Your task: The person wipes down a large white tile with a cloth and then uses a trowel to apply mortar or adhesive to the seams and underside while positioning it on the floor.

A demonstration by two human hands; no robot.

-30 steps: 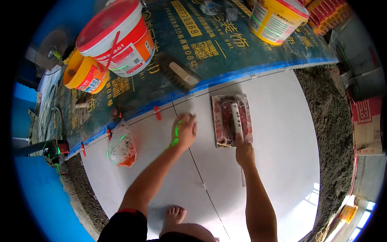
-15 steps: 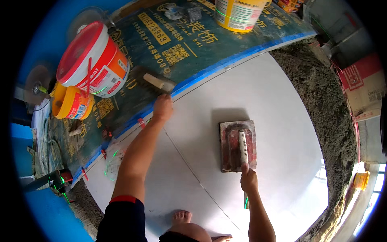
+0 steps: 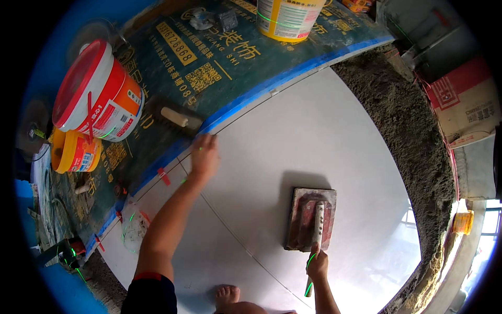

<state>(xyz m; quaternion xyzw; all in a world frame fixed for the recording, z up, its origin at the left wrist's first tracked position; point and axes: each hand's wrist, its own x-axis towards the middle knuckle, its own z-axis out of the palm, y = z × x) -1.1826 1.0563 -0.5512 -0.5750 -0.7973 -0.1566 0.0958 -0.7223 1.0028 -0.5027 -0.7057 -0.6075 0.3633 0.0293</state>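
My right hand grips the long handle of a rectangular float, which has a red, whitish-smeared back and lies on a pale grey tile. A green laser streak crosses that hand. My left hand reaches to the far tile edge by the blue tape, fingers curled down; what they hold, if anything, is hidden. Just beyond it, a dark notched trowel with a pale handle lies on the green printed covering. Red clips sit along the seam, near a plastic bag at left.
A red-lidded bucket and yellow tub stand back left, another bucket at back. A laser level is lower left. Rough mortar borders the tiles' right, beside a carton. My bare foot is below.
My right hand and the float have moved down, toward me. My left hand has shifted left and forward to the far tile edge beside the trowel. The view has shifted too.
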